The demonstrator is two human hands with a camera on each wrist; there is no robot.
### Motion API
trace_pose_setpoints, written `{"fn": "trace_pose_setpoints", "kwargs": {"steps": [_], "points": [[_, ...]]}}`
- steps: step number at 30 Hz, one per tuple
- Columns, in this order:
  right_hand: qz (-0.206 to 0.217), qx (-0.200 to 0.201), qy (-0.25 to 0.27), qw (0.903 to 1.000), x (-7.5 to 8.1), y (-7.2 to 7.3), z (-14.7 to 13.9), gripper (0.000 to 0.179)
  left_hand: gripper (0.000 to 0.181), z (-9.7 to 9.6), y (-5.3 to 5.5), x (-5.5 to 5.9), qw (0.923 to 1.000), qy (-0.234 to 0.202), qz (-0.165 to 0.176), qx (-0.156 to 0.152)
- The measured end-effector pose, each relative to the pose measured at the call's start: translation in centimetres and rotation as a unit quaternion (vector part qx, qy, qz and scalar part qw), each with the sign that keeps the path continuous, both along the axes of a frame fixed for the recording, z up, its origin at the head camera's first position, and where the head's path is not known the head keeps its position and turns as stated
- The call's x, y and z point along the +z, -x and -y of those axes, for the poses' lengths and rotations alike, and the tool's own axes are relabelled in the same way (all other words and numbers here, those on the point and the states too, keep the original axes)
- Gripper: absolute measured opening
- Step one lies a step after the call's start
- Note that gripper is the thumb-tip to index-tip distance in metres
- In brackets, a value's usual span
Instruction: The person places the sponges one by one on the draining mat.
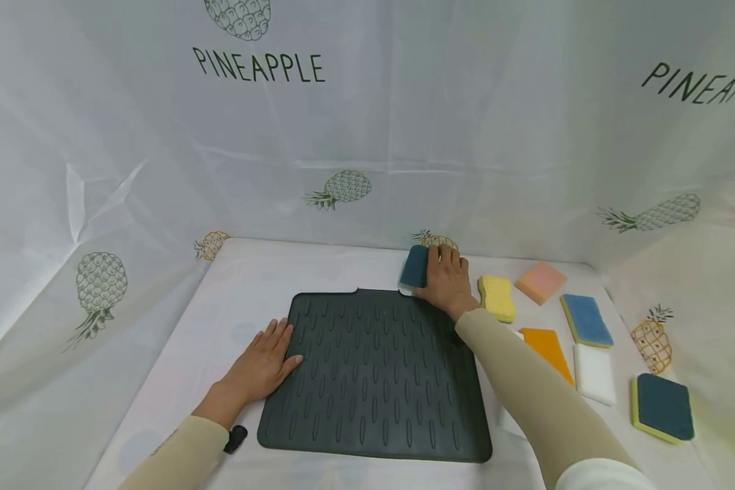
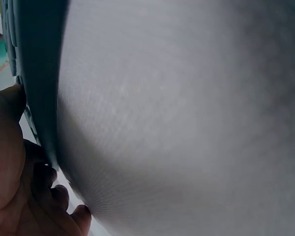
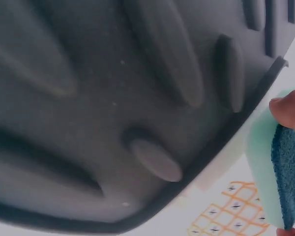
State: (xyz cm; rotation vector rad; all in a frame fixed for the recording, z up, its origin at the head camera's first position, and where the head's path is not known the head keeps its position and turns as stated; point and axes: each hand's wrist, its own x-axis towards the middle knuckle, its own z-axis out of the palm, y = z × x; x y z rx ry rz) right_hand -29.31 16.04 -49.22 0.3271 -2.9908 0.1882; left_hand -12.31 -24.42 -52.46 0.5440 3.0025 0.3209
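Observation:
A dark grey rubber mat (image 1: 373, 381) with raised oval ridges lies on the white table. My left hand (image 1: 260, 364) rests flat at its left edge, fingers extended and thumb over the rim. Beyond the mat's far right corner, my right hand (image 1: 447, 279) holds a scrub sponge (image 1: 414, 267) with a dark teal scouring side. In the right wrist view the sponge (image 3: 289, 172) also shows pale green foam, with the thumb at one end and fingertips at the other. The mat's edge (image 2: 39, 64) fills the left of the left wrist view, beside the hand.
To the right lie a yellow sponge (image 1: 497, 298), a pink-orange sponge (image 1: 541, 282), a blue-and-yellow sponge (image 1: 586, 320), an orange piece (image 1: 548, 350), a white sponge (image 1: 594, 374) and a dark green-and-yellow sponge (image 1: 663, 407). Pineapple-print sheeting (image 1: 367, 122) stands behind the table.

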Motion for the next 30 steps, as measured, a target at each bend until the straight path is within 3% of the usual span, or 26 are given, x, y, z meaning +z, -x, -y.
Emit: {"fn": "trace_pose_setpoints", "kwargs": {"steps": [11, 18, 27, 30], "points": [[-0.052, 0.072, -0.051, 0.9947, 1.1, -2.1, 2.1, 0.118, 0.074, 0.4, -0.7, 0.2, 1.0, 0.0, 0.002, -0.004], [-0.066, 0.108, -0.056, 0.9904, 1.4, -3.6, 3.4, 0.116, 0.074, 0.8, -0.8, 0.2, 0.9999, -0.005, -0.004, -0.01], [-0.119, 0.159, -0.064, 0.978, 1.1, -5.1, 5.3, 0.114, 0.074, 1.2, -1.0, 0.4, 0.9996, -0.005, -0.003, -0.026], [-0.114, 0.165, -0.063, 0.9776, 1.0, -5.4, 6.1, 0.112, 0.074, 1.3, -0.9, 0.2, 0.9995, -0.007, -0.006, -0.029]]}}
